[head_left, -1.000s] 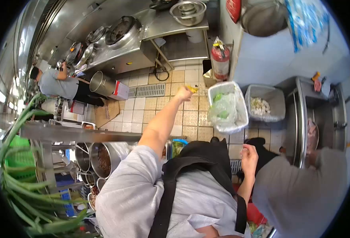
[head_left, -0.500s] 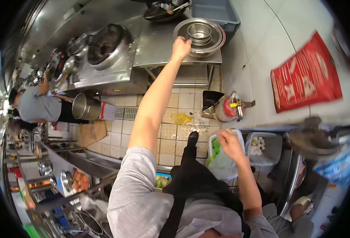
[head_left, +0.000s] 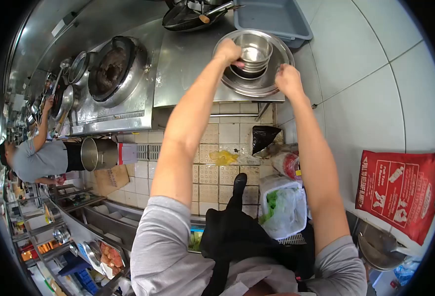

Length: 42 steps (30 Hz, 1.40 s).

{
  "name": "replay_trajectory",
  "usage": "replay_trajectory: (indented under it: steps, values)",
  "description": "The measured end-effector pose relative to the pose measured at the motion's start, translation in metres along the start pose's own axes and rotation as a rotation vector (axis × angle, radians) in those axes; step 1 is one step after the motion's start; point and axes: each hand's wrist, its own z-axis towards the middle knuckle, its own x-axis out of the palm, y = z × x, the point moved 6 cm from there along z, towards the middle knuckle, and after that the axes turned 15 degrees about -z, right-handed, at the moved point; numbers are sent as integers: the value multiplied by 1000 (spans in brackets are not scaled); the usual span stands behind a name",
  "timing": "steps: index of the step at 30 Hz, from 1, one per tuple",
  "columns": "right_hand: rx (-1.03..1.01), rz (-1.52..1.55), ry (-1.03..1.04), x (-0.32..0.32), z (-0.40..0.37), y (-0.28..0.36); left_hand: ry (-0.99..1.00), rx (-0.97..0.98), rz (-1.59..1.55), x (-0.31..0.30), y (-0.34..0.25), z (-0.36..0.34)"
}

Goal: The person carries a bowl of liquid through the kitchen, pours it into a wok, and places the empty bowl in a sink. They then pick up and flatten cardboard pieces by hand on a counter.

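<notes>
My left hand [head_left: 228, 52] is closed on the near left side of a stack of small steel bowls [head_left: 255, 48], its fingertips showing at the lower edge. The stack tilts above a wide round steel basin [head_left: 229, 81], with one dark-looking bowl [head_left: 248, 73] just beneath it. On the basin's right rim, my right hand [head_left: 288, 79] is closed, fingers curled over the edge. The basin rests on a steel counter [head_left: 178, 74].
A grey plastic tub [head_left: 271, 19] and a wok with utensils [head_left: 190, 17] sit at the back. Left is a wok burner [head_left: 111, 71], then a co-worker [head_left: 42, 160]. A lined bin with greens [head_left: 281, 207] stands below. A red fire blanket pouch [head_left: 397, 190] hangs on the right wall.
My right hand has moved from above the lined bin up to the basin's right rim. The bowl stack, upright before, now tilts in my left hand. My view has shifted closer to the counter.
</notes>
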Motion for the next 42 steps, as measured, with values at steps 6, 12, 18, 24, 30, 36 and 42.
replay_trajectory:
  steps: [6,12,18,24,30,36,42]
  values:
    - [353,306,416,81,55,10,42,155,-120,-29,-104,-30]
    - [371,201,249,49,42,22,-64,381,-109,-63,-135,-30]
    - [231,217,-379,-78,-77,6,-117,300,-154,-53,-115,-30]
    - [368,423,-393,-100,-259,-34,31,-25,-85,6,4,-1]
    - [601,77,-98,-70,-518,-130,-140,303,693,25,-1,-97]
    - [1062,8,-25,-96,-780,-207,755,-503,563,138,181,-332]
    - [1721,-72,-301,-37,-1085,-237,1220,-362,1007,275,327,-509]
